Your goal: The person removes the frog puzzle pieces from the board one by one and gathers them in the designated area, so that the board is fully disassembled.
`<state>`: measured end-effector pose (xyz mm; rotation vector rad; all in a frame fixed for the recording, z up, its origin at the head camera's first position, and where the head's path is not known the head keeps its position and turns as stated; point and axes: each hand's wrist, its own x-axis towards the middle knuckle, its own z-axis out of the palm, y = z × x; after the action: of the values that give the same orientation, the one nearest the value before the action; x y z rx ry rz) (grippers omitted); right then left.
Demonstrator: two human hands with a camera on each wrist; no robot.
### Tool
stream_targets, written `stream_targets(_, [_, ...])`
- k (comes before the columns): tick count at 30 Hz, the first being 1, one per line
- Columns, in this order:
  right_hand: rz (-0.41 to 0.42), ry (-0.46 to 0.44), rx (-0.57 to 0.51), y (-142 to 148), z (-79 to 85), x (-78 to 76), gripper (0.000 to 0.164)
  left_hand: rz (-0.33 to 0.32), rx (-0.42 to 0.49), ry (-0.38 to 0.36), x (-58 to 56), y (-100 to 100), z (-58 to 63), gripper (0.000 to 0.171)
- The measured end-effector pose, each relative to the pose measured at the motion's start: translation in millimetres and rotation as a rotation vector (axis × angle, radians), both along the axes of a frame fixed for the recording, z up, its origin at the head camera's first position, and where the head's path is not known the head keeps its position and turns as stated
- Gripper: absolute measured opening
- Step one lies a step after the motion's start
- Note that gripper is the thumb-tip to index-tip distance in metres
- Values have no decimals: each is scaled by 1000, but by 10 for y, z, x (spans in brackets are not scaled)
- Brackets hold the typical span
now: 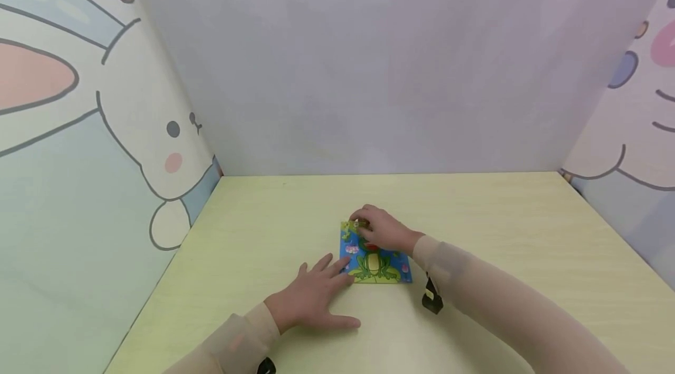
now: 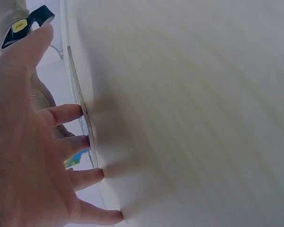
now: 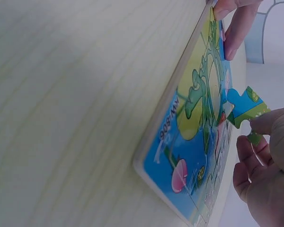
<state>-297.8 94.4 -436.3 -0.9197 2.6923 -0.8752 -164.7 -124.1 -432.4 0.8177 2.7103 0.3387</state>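
We are pinching a green-and-blue puzzle piece [image 3: 247,108] in the grip of our right hand [image 1: 386,230], holding it near the far part of the frog puzzle board [image 1: 372,265], which is lying on the desk [image 1: 501,216] before us. Our left hand [image 1: 314,295] is resting with its fingers spread, some fingertips touching the board's left edge.

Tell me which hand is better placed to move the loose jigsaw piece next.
Probably the right hand: it pinches the jigsaw piece near the frog puzzle, while the left hand touches the puzzle.
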Motion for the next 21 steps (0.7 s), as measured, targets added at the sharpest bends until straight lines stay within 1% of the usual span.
stream_targets(5, [-6,-28,-60,24,39,-19,31,0,4,10,-15,-5,-1,85])
stream_targets(10, [-2,-15,-57,143,84,-88,34,-1,9,11,-19,-7,-4,84])
stream_targets(13, [-20,-48,-43,309,120,-130,35,2,7,4,-16,-3,-4,85])
stream_targets(17, [-69,-108,-28,624,171,-165,32,4,1,10,-5,4,-5,86])
stream_targets(21, [-97,-111,8,976,203,-173,29,6,-6,32,12,7,-14,86])
